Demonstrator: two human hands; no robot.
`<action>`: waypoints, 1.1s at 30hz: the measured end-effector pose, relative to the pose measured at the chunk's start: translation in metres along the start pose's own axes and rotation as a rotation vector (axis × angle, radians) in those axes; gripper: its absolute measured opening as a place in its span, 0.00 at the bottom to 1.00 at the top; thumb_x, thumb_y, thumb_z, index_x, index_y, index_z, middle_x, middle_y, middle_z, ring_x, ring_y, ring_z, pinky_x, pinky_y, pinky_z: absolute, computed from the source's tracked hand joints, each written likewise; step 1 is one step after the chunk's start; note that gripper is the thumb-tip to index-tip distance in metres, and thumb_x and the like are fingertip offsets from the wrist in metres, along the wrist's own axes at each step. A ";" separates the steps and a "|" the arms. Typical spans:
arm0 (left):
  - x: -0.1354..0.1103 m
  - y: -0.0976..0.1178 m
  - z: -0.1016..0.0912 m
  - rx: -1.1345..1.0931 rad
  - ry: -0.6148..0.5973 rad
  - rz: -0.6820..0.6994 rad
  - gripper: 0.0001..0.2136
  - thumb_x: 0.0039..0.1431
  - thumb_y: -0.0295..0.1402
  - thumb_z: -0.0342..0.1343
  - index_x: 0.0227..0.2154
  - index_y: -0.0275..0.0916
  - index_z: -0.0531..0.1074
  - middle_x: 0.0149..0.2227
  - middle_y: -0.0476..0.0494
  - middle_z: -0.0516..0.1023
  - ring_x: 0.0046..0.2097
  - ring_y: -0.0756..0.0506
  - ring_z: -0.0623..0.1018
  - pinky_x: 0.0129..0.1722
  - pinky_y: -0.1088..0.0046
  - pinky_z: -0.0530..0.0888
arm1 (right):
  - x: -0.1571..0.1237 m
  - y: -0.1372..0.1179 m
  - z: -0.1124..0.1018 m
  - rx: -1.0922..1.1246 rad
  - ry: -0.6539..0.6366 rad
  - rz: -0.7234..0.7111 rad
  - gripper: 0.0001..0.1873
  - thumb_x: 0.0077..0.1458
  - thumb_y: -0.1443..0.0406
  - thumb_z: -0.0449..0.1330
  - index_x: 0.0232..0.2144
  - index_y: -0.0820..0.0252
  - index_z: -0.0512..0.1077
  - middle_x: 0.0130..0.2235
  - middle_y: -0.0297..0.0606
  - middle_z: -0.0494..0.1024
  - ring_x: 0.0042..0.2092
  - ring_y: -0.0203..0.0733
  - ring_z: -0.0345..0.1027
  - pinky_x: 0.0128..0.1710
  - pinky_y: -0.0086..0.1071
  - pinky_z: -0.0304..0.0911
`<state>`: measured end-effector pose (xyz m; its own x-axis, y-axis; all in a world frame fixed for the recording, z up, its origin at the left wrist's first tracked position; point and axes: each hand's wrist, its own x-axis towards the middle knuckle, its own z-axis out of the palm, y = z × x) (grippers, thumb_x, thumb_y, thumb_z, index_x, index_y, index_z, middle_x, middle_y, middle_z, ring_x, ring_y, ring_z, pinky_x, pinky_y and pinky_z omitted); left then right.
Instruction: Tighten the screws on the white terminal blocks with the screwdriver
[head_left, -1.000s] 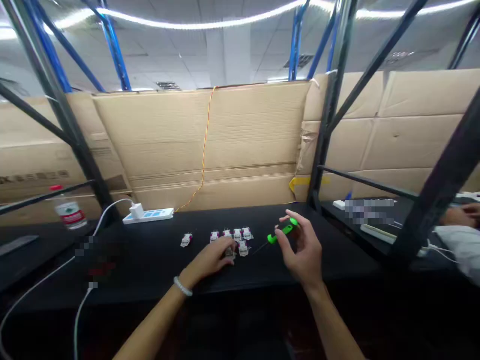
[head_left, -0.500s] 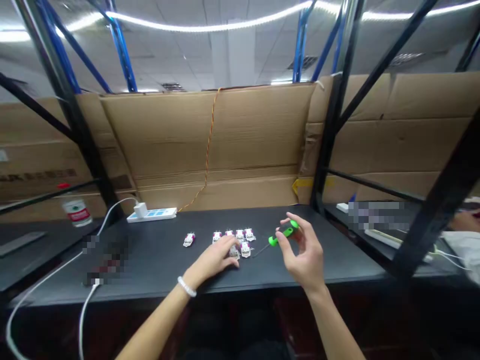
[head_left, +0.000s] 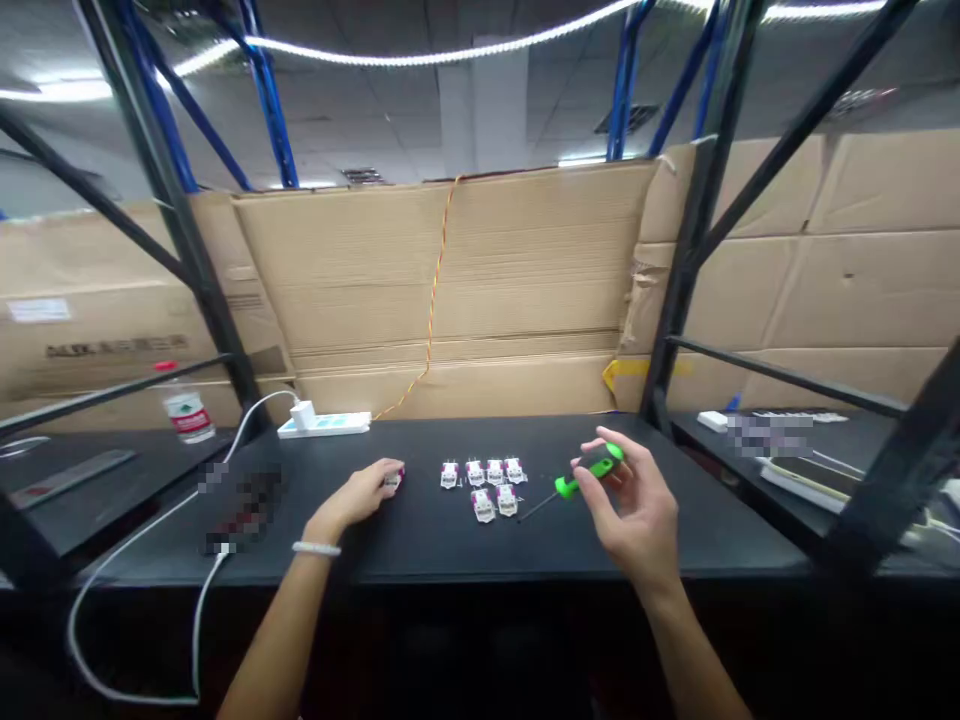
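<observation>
My right hand [head_left: 634, 502] holds a green and black screwdriver [head_left: 590, 469], its thin shaft pointing down-left toward the black tabletop [head_left: 420, 530]. Several small white and magenta parts [head_left: 484, 485] lie in two short rows in the middle of the table, just left of the screwdriver tip. My left hand [head_left: 360, 494] has reached out to the left and its fingers close on a single white and magenta part [head_left: 395, 478] lying apart from the group. A white bead bracelet sits on my left wrist.
A white power strip [head_left: 324, 424] with a plugged adapter and white cable [head_left: 120, 560] lies at the back left. A plastic bottle [head_left: 186, 413] stands at far left. Cardboard sheets [head_left: 465, 290] wall the back. Black and blue rack posts [head_left: 679, 290] flank the table.
My left hand left the grouped parts and moved left to the lone part. My right hand kept the screwdriver and stayed about where it was. The view has shifted.
</observation>
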<state>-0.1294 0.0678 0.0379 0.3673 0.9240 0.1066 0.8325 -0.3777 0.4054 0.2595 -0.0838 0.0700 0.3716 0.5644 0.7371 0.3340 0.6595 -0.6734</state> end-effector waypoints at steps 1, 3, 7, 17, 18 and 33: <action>-0.006 0.002 0.001 -0.017 0.011 0.001 0.21 0.60 0.26 0.56 0.56 0.39 0.77 0.63 0.36 0.78 0.64 0.35 0.78 0.68 0.58 0.69 | 0.000 -0.002 0.000 0.026 -0.017 0.015 0.24 0.62 0.59 0.70 0.58 0.54 0.74 0.48 0.43 0.82 0.42 0.46 0.83 0.45 0.41 0.83; -0.021 0.011 0.004 -0.028 0.009 0.019 0.20 0.59 0.26 0.58 0.54 0.39 0.79 0.59 0.36 0.80 0.60 0.35 0.79 0.66 0.58 0.70 | -0.001 -0.005 -0.001 0.079 -0.055 0.033 0.24 0.62 0.59 0.70 0.58 0.53 0.74 0.48 0.43 0.83 0.43 0.46 0.84 0.44 0.40 0.83; -0.050 0.050 0.015 -0.042 -0.070 0.130 0.18 0.59 0.28 0.63 0.53 0.41 0.81 0.53 0.40 0.81 0.54 0.37 0.81 0.59 0.61 0.74 | -0.002 -0.007 -0.003 0.137 -0.128 0.058 0.24 0.63 0.59 0.69 0.60 0.51 0.73 0.44 0.42 0.86 0.43 0.46 0.85 0.42 0.40 0.84; -0.050 0.133 0.080 -0.125 -0.043 0.477 0.21 0.68 0.39 0.66 0.61 0.45 0.76 0.59 0.39 0.79 0.58 0.37 0.79 0.62 0.60 0.76 | -0.009 0.012 0.000 0.114 -0.082 0.072 0.23 0.63 0.57 0.69 0.59 0.51 0.74 0.41 0.39 0.85 0.38 0.43 0.84 0.37 0.35 0.83; -0.047 0.131 0.085 -0.154 -0.028 0.491 0.22 0.67 0.40 0.66 0.62 0.45 0.76 0.60 0.38 0.78 0.59 0.37 0.79 0.63 0.59 0.75 | -0.010 0.012 0.001 0.115 -0.066 0.067 0.23 0.64 0.56 0.69 0.58 0.51 0.74 0.40 0.39 0.85 0.37 0.42 0.83 0.36 0.34 0.82; -0.030 0.122 0.100 -0.338 0.006 0.535 0.24 0.60 0.43 0.73 0.58 0.43 0.80 0.54 0.38 0.79 0.55 0.37 0.80 0.60 0.59 0.77 | -0.022 0.023 0.023 0.103 -0.151 0.086 0.21 0.65 0.57 0.67 0.58 0.51 0.73 0.41 0.37 0.82 0.38 0.41 0.81 0.38 0.33 0.80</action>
<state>0.0030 -0.0121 -0.0062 0.6935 0.6129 0.3785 0.3569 -0.7488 0.5585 0.2389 -0.0700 0.0394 0.2580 0.6837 0.6827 0.2130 0.6490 -0.7304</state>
